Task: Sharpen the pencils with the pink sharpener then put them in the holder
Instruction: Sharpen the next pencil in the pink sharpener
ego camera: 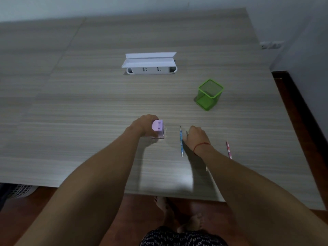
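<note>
in the head view the person's left hand (pixel 144 126) grips the pink sharpener (pixel 158 128), which stands on the table (pixel 88 107) a little left of centre, near the front edge. the right hand (pixel 195 137) is down at the tabletop with its fingers bent toward the wood. the blue pencil (pixel 181 142) lies just beside it on the left, tip pointing away from the person. a thin grey shape shows at the fingertips and another pale end peeks out under the forearm, so a further pencil may lie beneath that hand. whether the fingers have closed on anything cannot be told from here. the pink pencil (pixel 228 150) lies apart to the right, untouched. the green mesh holder (pixel 210 94) stands further back on the right and looks to have no pencils in it. a white socket box (pixel 150 66) with its lid up sits in the table's middle. the task looks to be at its very start: sharpener steadied, first pencil being picked. the next move calls for a firm pinch on one pencil, lifting it and guiding its tip into the sharpener's hole while the left hand keeps the body from sliding.
</note>
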`<state>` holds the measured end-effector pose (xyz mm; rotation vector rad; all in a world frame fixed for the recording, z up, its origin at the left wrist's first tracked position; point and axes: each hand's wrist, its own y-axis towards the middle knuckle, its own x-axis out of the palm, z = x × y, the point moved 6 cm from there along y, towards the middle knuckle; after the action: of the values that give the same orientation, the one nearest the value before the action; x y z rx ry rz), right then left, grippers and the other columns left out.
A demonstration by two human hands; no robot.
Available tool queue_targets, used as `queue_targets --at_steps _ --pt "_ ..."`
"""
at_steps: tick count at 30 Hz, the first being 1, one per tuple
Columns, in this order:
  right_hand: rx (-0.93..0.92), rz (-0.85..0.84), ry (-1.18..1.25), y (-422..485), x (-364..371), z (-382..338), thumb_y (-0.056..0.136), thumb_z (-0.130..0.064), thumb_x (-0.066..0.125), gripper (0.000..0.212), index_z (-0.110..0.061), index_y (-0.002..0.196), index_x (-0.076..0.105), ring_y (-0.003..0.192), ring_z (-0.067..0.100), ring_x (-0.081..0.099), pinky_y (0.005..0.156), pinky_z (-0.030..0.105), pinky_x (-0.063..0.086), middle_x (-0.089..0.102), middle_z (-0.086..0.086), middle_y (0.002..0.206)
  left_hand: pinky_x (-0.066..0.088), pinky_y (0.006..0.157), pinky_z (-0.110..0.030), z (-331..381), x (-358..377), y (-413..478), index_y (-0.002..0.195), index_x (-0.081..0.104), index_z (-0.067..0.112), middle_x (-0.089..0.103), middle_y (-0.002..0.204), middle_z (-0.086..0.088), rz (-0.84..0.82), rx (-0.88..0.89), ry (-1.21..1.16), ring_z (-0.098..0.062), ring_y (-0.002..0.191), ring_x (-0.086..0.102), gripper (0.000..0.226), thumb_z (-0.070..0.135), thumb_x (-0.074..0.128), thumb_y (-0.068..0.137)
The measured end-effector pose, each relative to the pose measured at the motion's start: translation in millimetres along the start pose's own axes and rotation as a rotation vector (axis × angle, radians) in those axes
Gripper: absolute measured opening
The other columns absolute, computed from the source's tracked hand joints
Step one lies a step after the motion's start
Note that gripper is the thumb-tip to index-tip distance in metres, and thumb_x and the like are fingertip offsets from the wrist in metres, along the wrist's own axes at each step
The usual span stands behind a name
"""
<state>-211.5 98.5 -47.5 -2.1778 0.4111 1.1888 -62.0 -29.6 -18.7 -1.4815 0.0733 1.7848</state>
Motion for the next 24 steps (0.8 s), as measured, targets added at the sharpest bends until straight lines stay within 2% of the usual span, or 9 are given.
queue_targets --at_steps 4,8,14,24 --pt "-0.139 -0.015 -0.029 3.1 -11.5 -12.0 0.092 -0.018 0.050 0.026 -0.001 0.110 0.056 0.106 0.037 0.059 0.085 0.038 0.048 0.060 0.021 0.116 0.048 0.091 -0.032 1.7 -0.2 -1.6 0.113 0.061 0.019 0.060 0.121 -0.006 -0.005 -0.004 -0.012 -0.026 0.110 0.057 0.051 0.028 0.080 0.067" --pt "-0.263 -0.108 -0.105 2.7 -13.0 -26.0 0.090 -0.015 0.052 0.024 -0.012 0.110 0.066 0.106 0.033 0.060 0.088 0.038 0.049 0.063 0.014 0.116 0.046 0.091 -0.031 4.0 -0.4 -1.0 0.116 0.061 0.015 0.059 0.123 -0.008 -0.017 -0.005 -0.011 -0.027 0.112 0.056 0.050 0.025 0.079 0.069" --pt "-0.280 -0.125 -0.100 7.3 -14.7 -40.9 0.078 -0.018 0.072 0.027 -0.017 0.104 0.070 0.104 0.031 0.063 0.089 0.033 0.049 0.066 0.013 0.113 0.048 0.092 -0.033 6.7 -2.7 -1.5 0.113 0.063 0.013 0.062 0.121 -0.010 -0.008 0.010 0.005 -0.029 0.111 0.058 0.049 0.025 0.079 0.068" --pt "-0.326 -0.090 -0.075 9.5 -4.9 -66.7 0.081 -0.013 0.062 0.020 -0.014 0.098 0.073 0.100 0.035 0.063 0.082 0.032 0.050 0.068 0.017 0.106 0.050 0.091 -0.037 7.6 -3.5 -3.5 0.114 0.063 0.018 0.063 0.120 -0.007 -0.002 0.022 0.007 -0.028 0.109 0.058 0.051 0.017 0.078 0.065"
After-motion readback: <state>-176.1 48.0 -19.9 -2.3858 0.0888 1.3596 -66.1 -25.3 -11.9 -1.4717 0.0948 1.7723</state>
